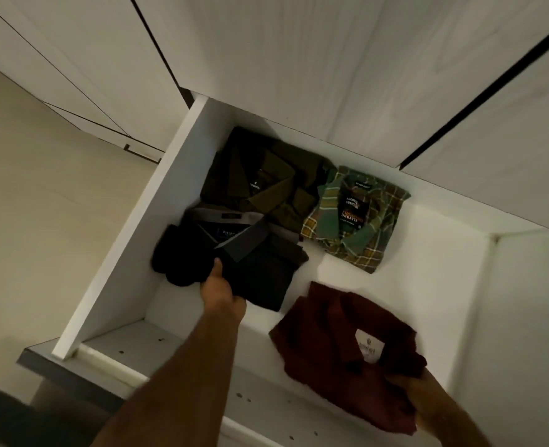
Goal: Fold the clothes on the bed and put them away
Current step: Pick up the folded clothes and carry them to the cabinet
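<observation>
I am looking down into an open white wardrobe compartment [428,253], its shelf already carrying four folded shirts. Largest is the olive shirt [260,175], at the far left against the side wall. In front of it lies the black shirt with a grey collar [250,262], overlapping the olive one's near edge. My left hand [221,291] holds this black shirt at its near edge, thumb on top and the other fingers hidden under the cloth; I judge it is steadying or nudging the shirt into line with the row. The green plaid shirt [353,221] sits to the right of the olive one, just touching it. The maroon shirt [347,350] lies nearest, at the right, apart from the plaid. My right hand [428,401] grips its near corner, fingers curled into the fabric, probably to slide it farther in beside the others.
</observation>
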Demonstrator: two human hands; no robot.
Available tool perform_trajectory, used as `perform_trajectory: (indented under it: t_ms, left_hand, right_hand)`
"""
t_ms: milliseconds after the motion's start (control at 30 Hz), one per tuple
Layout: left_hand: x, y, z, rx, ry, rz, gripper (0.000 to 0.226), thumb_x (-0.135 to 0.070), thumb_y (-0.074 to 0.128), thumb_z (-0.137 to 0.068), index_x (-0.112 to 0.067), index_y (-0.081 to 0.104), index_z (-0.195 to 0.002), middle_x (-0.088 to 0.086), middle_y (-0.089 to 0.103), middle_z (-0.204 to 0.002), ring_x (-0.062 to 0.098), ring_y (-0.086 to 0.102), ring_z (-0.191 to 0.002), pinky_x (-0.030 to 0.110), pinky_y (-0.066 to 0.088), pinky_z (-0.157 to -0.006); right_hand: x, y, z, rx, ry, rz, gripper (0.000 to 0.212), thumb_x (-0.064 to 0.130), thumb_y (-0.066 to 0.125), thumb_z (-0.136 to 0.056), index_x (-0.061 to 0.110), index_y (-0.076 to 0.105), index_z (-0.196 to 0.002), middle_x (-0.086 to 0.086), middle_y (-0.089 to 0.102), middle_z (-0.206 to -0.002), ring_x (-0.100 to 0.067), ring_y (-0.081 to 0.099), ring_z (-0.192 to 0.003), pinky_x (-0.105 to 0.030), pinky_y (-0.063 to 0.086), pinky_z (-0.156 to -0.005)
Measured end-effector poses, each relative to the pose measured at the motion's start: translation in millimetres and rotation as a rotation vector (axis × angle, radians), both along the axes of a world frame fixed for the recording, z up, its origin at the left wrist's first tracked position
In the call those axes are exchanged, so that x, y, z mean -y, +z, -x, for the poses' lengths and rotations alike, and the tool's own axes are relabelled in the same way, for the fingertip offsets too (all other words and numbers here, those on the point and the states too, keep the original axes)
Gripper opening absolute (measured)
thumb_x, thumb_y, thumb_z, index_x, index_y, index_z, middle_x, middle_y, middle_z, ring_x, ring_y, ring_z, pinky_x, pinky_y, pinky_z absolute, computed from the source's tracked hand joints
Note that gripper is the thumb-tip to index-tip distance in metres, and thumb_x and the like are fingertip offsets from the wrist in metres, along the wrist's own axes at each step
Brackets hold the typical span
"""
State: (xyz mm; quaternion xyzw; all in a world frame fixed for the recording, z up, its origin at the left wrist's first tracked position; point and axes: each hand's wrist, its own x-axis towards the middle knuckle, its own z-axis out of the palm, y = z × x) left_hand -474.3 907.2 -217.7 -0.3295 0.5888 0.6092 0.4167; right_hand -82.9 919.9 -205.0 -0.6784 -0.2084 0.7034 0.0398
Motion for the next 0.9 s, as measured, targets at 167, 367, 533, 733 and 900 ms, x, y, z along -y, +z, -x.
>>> perform_trajectory:
  t_ms: [167, 367, 533, 733, 900]
  left_hand:
    - [3.0, -6.2, -0.3, -0.02, -0.064, -0.005, 0.045, -0.042, 0.066, -0.1, -0.018, 0.064, -0.137, 0.014, 0.073, -0.126, 0.036, 0.072, -0.111, 0.051, 0.062, -0.089]
    - [18.1, 3.8, 25.3, -0.036, -0.342, 0.206, 0.06, -0.042, 0.079, -0.09, -0.017, 0.056, -0.14, 0.01, 0.068, -0.127, 0.035, 0.069, -0.107, 0.051, 0.061, -0.087]
    - [39.7, 22.0, 52.4, -0.017, -0.639, 0.312, 0.055, -0.045, 0.077, -0.091, -0.026, 0.057, -0.139, 0.004, 0.07, -0.124, 0.026, 0.071, -0.102, 0.047, 0.059, -0.084]
    - [48.6, 10.1, 74.8, -0.121, -0.545, 0.36, 0.036, -0.015, 0.059, -0.103, -0.005, 0.056, -0.138, 0.019, 0.064, -0.135, 0.037, 0.065, -0.123, 0.042, 0.059, -0.081]
    - [63.0, 21.3, 64.8, -0.798, -0.823, 0.73, 0.022, -0.023, 0.067, -0.093, -0.011, 0.055, -0.108, 0.024, 0.068, -0.113, 0.046, 0.066, -0.107, 0.049, 0.053, -0.089]
  right_hand:
    - [21.9, -2.1, 40.4, -0.091, 0.068, 0.07, 0.122, 0.031, 0.107, -0.013, 0.012, 0.063, -0.125, -0.02, 0.075, -0.116, -0.041, 0.072, -0.107, -0.055, 0.054, -0.098]
    - [41.1, -3.2, 97.9, -0.016, 0.069, 0.036, 0.071, 0.021, 0.093, -0.071, 0.013, 0.06, -0.133, -0.013, 0.076, -0.111, -0.034, 0.071, -0.104, -0.046, 0.059, -0.089]
    - [46.2, -3.9, 103.2, 0.04, 0.101, -0.023, 0.094, 0.058, 0.1, -0.034, 0.023, 0.069, -0.116, -0.007, 0.08, -0.101, -0.031, 0.075, -0.096, -0.046, 0.061, -0.087]
    - [30.6, -6.0, 65.7, 0.23, 0.053, -0.111, 0.032, 0.009, 0.077, -0.09, 0.009, 0.069, -0.121, -0.013, 0.078, -0.099, -0.036, 0.073, -0.093, -0.049, 0.059, -0.089]
    - [22.7, -5.9, 52.6, 0.43, 0.131, -0.252, 0.052, 0.014, 0.083, -0.083, 0.012, 0.06, -0.13, -0.013, 0.07, -0.118, -0.035, 0.067, -0.105, -0.059, 0.052, -0.101]
